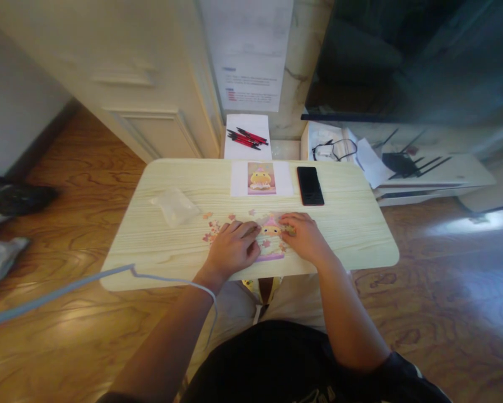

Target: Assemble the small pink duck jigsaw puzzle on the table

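A partly joined jigsaw puzzle [271,230] lies near the table's front edge, showing a yellow character with a pink top and a purple strip below. My left hand [233,246] rests at its left side, fingers curled together; whatever they may hold is hidden. From the right, my right hand [305,237] pinches a small puzzle piece [290,229] at the puzzle's edge with thumb and fingers. Loose puzzle pieces [212,228] are scattered left of and above the left hand. Behind the puzzle, a printed picture [261,179] of the same character lies on white paper.
A black phone [310,186] lies at the back right of the table [348,235]. A crumpled clear plastic bag [176,207] is on the left. Red pens [247,138] sit on paper beyond the far edge. A grey cable [66,291] crosses to my left wrist.
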